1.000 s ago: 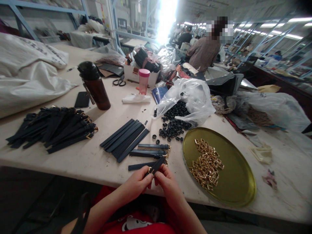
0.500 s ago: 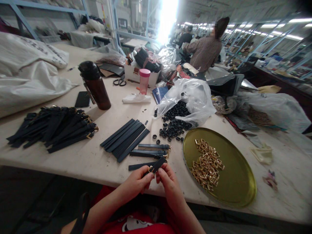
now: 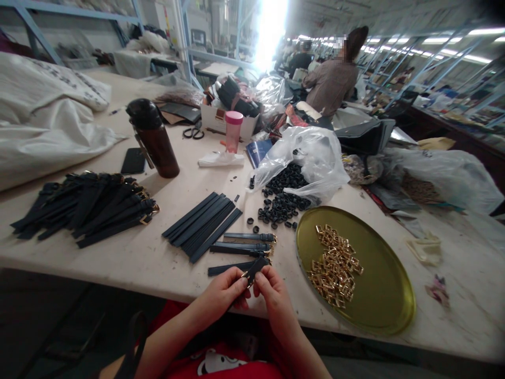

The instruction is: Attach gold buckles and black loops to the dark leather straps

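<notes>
Dark strap (image 3: 258, 266) and gold buckle (image 3: 245, 274) are being gripped between a person's fingers over a pale worktable (image 3: 150, 263).

The left hand (image 3: 226, 289) is clamping the strap beside the buckle, thumb against fingers, while the right hand (image 3: 274, 289) is pinching it near the far end, a two-sided hold probably keeping the narrow piece steady. Just beyond the fingertips, buckled straps (image 3: 244, 247) are lying roughly parallel; to the fingers' left, plain straps (image 3: 203, 223) are resting side by side, likely for easy reach. Farther ahead, dark loops (image 3: 281, 206) are spilling from a plastic bag (image 3: 315, 150). Right of the fingers, a round tray (image 3: 384, 284) is holding loose buckles (image 3: 335, 268), its rim apparently containing them.
</notes>
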Demonstrator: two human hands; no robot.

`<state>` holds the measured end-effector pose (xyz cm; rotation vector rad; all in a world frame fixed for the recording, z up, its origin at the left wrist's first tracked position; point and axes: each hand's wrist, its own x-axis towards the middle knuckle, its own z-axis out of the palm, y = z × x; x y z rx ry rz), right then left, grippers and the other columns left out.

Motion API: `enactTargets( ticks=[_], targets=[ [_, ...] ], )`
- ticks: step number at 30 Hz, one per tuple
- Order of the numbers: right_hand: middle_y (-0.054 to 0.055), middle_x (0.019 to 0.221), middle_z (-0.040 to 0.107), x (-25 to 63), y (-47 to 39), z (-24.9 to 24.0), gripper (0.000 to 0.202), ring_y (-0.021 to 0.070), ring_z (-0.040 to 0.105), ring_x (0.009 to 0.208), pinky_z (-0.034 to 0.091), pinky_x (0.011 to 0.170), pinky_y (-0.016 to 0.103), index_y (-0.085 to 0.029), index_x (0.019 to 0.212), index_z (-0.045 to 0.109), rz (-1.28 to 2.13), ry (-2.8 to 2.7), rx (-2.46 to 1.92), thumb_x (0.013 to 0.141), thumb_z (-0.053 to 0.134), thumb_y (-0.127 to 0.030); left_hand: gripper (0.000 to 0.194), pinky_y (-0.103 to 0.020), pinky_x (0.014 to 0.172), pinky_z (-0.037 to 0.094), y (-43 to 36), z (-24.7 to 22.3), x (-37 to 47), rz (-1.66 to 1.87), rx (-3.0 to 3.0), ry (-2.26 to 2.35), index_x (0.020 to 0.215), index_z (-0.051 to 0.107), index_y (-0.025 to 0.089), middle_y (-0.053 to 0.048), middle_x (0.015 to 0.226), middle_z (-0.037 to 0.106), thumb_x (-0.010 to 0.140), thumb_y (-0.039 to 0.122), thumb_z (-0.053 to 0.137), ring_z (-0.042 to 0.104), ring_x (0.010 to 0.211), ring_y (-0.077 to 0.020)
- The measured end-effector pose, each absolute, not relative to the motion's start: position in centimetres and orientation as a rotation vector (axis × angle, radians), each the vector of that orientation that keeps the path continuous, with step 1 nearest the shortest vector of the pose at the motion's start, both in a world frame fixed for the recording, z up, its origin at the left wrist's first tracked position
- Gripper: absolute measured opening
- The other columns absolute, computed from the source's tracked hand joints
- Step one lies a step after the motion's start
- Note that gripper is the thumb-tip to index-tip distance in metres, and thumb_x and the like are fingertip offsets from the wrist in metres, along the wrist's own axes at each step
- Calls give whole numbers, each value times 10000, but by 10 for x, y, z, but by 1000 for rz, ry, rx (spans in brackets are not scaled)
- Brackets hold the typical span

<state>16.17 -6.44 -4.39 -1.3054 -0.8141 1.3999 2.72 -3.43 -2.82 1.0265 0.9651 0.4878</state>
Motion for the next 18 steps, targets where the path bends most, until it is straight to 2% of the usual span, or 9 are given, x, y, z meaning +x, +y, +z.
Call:
enactTargets(
  ticks=[13, 18],
  targets=[
    [-60, 551, 419, 161, -62, -48, 178, 107, 377, 524, 340, 530, 230, -199, 655, 470, 1331, -904, -1378, 740, 522, -346, 348, -214, 546, 389, -35, -27, 29, 484, 907, 971, 721, 449, 154, 25, 658, 553, 736, 488, 546, 511, 533, -86],
    [-52, 564, 442, 160, -64, -46, 175, 110, 392, 531, 350, 537, 231, -197, 672, 497, 1345, -868, -1375, 754, 522, -349, 339, -200, 497, 373, -35, -28, 26, 465, 930, 908, 764, 464, 150, 18, 691, 553, 753, 479, 543, 503, 531, -82]
  ],
)
